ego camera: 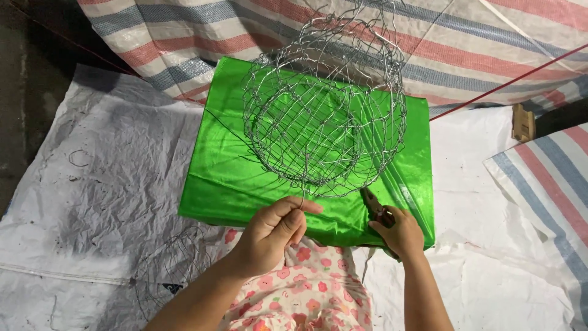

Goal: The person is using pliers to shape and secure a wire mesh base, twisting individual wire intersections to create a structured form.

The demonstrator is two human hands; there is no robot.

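A round basket of woven silver wire mesh (pixel 324 104) lies tilted on a box wrapped in shiny green cloth (pixel 226 165), its open mouth facing me. My left hand (pixel 272 233) pinches a thin wire strand that hangs from the basket's lower rim. Just to the right of the rim, my right hand (pixel 401 233) holds a pair of pliers (pixel 375 205) whose jaws point up toward the mesh. A floral pink garment (pixel 306 288) covers my lap between my arms.
White plastic sheeting (pixel 110 184) covers the ground, with a loose coil of thin wire (pixel 171 263) at the lower left. Striped red, blue and white tarpaulin (pixel 465 43) hangs behind and at right. A small wooden block (pixel 522 121) lies at right.
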